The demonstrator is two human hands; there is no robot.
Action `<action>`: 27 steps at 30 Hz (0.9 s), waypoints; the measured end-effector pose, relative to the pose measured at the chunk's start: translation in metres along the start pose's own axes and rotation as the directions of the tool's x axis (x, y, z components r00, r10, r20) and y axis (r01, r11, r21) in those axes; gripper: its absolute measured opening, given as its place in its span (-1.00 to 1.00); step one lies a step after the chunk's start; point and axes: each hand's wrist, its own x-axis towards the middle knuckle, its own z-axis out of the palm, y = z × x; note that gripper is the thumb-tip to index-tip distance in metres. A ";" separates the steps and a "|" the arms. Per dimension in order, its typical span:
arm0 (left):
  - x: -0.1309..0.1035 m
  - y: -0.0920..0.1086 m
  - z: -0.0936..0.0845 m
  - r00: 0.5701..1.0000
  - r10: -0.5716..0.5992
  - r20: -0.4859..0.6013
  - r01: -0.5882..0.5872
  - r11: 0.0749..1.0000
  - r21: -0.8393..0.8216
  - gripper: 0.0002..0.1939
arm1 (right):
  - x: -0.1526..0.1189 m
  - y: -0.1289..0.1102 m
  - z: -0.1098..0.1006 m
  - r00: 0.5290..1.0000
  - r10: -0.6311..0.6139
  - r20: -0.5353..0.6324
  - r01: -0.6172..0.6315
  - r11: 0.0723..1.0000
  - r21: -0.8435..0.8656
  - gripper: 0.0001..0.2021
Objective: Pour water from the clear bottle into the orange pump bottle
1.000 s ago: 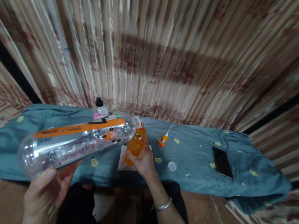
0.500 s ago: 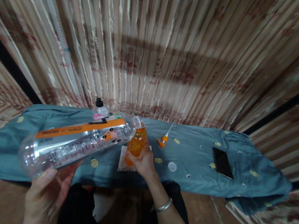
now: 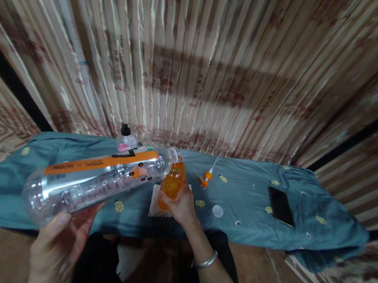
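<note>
My left hand (image 3: 64, 236) holds a large clear bottle (image 3: 95, 176) with an orange and silver label from below, tilted so its neck points right. The bottle's mouth rests at the opening of a small orange bottle (image 3: 172, 182). My right hand (image 3: 180, 203) is wrapped round that orange bottle, which stands upright on a folded white cloth (image 3: 155, 204). An orange pump top (image 3: 206, 178) with a pale tube lies to the right of it. Whether liquid passes between the bottles cannot be made out.
A clear bottle with a black cap (image 3: 127, 139) stands behind the large bottle. On the teal cloth (image 3: 252, 196) lie a white round cap (image 3: 218, 210) and a black phone (image 3: 281, 206). A striped curtain (image 3: 202, 66) hangs behind the table.
</note>
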 end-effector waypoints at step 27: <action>0.002 -0.002 0.000 0.999 0.044 -0.002 -0.044 0.998 -0.045 -0.46 | 0.000 0.003 0.001 1.000 -0.023 -0.019 0.023 0.999 -0.022 -0.25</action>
